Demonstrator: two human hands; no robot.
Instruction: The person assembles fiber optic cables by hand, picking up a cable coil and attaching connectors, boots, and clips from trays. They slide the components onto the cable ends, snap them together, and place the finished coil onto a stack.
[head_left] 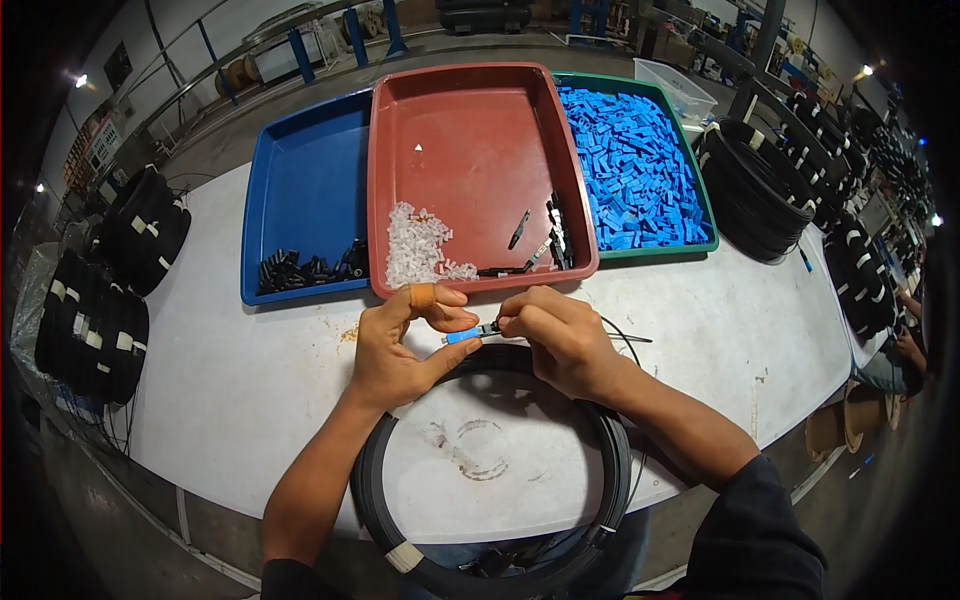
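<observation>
Between its thumb and fingers, my left hand (405,345) pinches a small blue fiber connector (463,337). My right hand (562,335) is closed on the dark end of the black cable (625,336), right where it meets the connector; the fingertips hide part of the joint. Below both hands lies a large coil of black cable (374,480), bound with pale tape and reaching over the table's front edge. A tape band wraps one finger of my left hand.
Beyond my hands stand a blue tray (310,190) with black parts, a red tray (470,150) with clear caps and dark pieces, and a green tray (712,225) full of blue connectors. Cable coils (755,190) flank the white table (230,400). A person's hand (910,345) shows far right.
</observation>
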